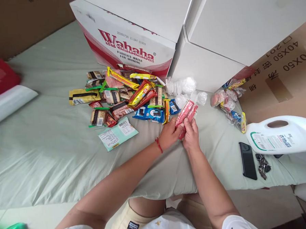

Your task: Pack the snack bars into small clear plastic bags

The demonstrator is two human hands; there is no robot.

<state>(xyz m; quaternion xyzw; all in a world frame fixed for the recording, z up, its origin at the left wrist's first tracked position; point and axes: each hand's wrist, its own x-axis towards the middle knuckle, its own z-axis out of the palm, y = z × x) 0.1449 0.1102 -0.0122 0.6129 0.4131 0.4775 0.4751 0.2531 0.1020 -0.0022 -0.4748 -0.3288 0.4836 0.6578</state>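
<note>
Head view, as I watch remotely: left hand [170, 133] and right hand [191, 134] both closed around long red plastic snack packet [185, 114], held just above pale green sheet [42, 151]. Heap of assorted colourful snack wrappers [123, 97] just beyond; black phone [248, 160] well right.
</note>
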